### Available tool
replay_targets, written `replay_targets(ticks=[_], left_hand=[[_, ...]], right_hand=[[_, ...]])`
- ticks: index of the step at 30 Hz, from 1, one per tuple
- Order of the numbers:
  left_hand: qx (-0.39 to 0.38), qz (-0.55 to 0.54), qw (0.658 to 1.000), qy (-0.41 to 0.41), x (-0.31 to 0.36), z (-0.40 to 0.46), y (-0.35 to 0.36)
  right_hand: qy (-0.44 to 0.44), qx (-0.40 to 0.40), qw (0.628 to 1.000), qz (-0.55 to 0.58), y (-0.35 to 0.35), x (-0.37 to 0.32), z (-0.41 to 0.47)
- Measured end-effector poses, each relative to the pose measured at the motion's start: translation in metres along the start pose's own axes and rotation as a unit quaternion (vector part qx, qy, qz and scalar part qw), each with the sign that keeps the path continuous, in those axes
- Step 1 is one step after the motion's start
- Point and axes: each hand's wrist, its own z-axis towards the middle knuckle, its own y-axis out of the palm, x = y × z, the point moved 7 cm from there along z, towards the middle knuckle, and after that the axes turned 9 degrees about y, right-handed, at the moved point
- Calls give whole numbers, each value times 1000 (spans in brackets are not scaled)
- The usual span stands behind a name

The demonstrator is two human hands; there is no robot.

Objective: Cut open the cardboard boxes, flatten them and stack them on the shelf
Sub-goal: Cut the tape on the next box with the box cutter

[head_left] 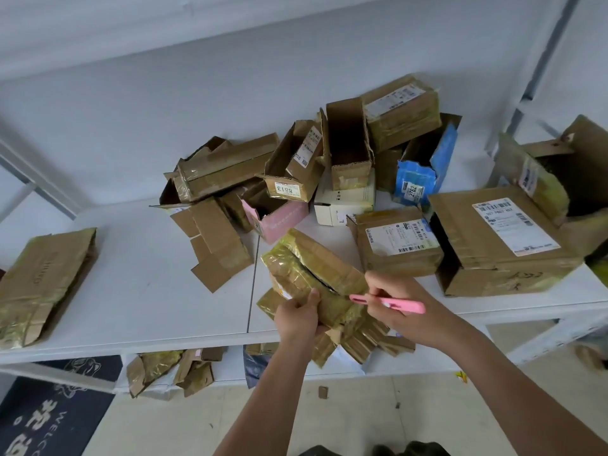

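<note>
A taped cardboard box (312, 278) is held tilted over the front edge of the white shelf (148, 307), a dark slit open along its top. The left hand (297, 319) grips its near end, fingers curled round it. The right hand (399, 307) pinches a pink cutter (388, 303), its tip seemingly at the slit. Behind lies a heap of opened boxes (329, 166); a flattened box (42, 281) rests far left.

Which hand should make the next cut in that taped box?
The right hand: it already holds the pink cutter at the box, which the left hand grips steady.
</note>
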Motion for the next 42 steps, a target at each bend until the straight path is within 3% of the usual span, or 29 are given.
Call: replay_targets(ticks=[2, 4, 7, 9, 11, 12, 13, 15, 17, 19, 22, 24, 26, 32, 37, 39, 42], left_hand=[[4, -24, 1000, -17, -3, 3, -3], [-8, -89, 994, -68, -5, 2, 0], [-65, -144, 978, -137, 1, -8, 17], [-104, -73, 984, -121, 6, -14, 23], [-121, 137, 983, -7, 18, -11, 16], [-108, 278, 952, 67, 25, -10, 10], [-75, 411, 899, 130, 34, -10, 4], [-11, 565, 797, 213, 52, -16, 1], [6, 605, 734, 309, 65, -20, 9], [-4, 573, 683, 453, 80, -27, 21], [-134, 555, 629, 528, 82, -18, 37], [-198, 569, 627, 494, 75, -2, 38], [-204, 585, 634, 462, 70, 11, 34], [-91, 651, 591, 468, 81, 16, 38], [-61, 680, 568, 459, 92, 24, 43], [-53, 647, 593, 476, 92, 21, 39], [-64, 571, 667, 473, 82, 20, 32]], right_hand=[[34, 27, 998, 46, -12, 9, -5], [50, 103, 988, 106, -29, 19, -13], [63, 215, 945, 239, -46, 35, -22], [91, 267, 905, 318, -47, 49, -25], [120, 286, 867, 390, -45, 59, -24], [129, 284, 855, 415, -44, 62, -25], [134, 278, 846, 434, -43, 65, -25], [136, 268, 839, 454, -43, 68, -26], [138, 261, 841, 454, -42, 68, -27], [141, 255, 847, 444, -39, 66, -26], [137, 264, 862, 411, -39, 64, -26], [130, 272, 872, 386, -39, 63, -25], [118, 281, 877, 372, -41, 61, -26], [114, 302, 877, 355, -44, 64, -29], [118, 282, 867, 394, -48, 64, -16], [113, 290, 870, 382, -50, 63, -14], [111, 312, 866, 375, -47, 66, -15]])
